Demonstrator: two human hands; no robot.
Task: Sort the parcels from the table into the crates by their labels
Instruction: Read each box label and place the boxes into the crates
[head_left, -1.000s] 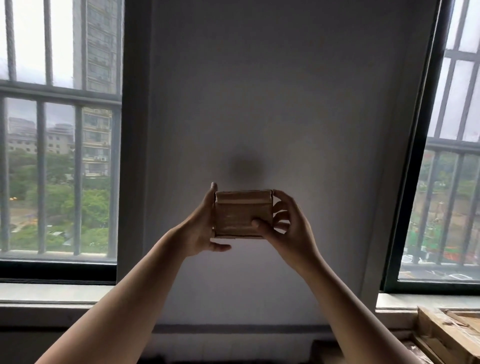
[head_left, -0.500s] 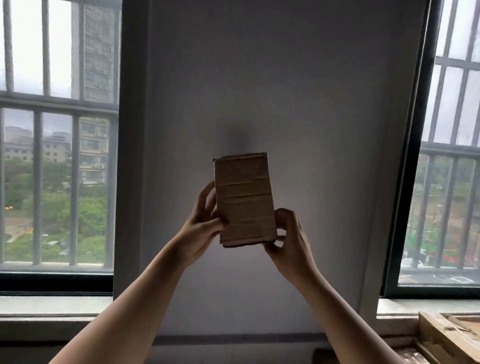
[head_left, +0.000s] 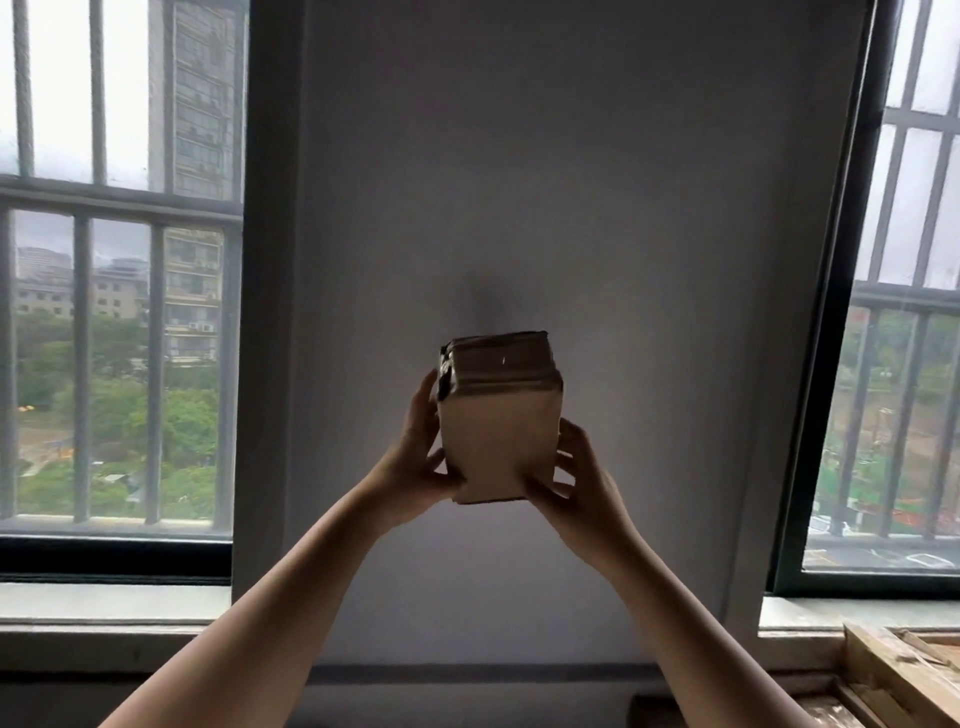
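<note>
Cardboard, by the look of it: the parcel (head_left: 498, 441) is a small brown box held up at the centre of the frame, in front of the grey wall (head_left: 571, 182) between two barred windows (head_left: 114, 338). We judge it light and fairly stiff, since it sits high on outstretched arms without sagging. Its top edges look scuffed and taped, so the corners may be soft. The plain faces could be smooth, so taking it by opposite sides low down seems the safe hold. The left hand (head_left: 415, 467) grasps its left side, thumb on the front face. The right hand (head_left: 587, 483) clasps the lower right corner, fingers curled round the edge.

We cannot see the table at all. Only a corner of a wooden crate (head_left: 904, 675) shows at the lower right, cut off by the frame. No label shows on the faces turned to us, and the dark top is hard to read.
</note>
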